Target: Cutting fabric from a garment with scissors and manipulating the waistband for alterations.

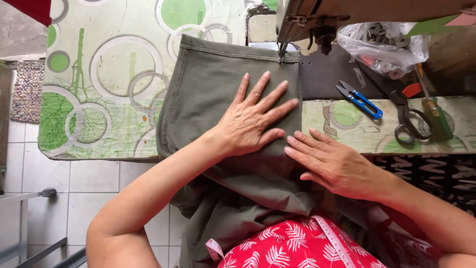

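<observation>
An olive-green piece of cloth (213,94) lies on the sewing table and hangs down over its front edge onto my lap. My left hand (250,119) lies flat on it with the fingers spread, pointing toward the sewing machine's needle (281,52), which stands at the cloth's top right hem. My right hand (334,166) rests flat on the cloth's lower right edge at the table's front, fingers together and pointing left. Neither hand grips anything.
The sewing machine (317,17) sits at the top. Right of it lie blue thread snips (359,99), large black scissors (404,116), a green-handled tool (439,116) and a clear bag of bobbins (384,44). The table's green patterned cover (99,84) extends left. A measuring tape (332,238) hangs over my lap.
</observation>
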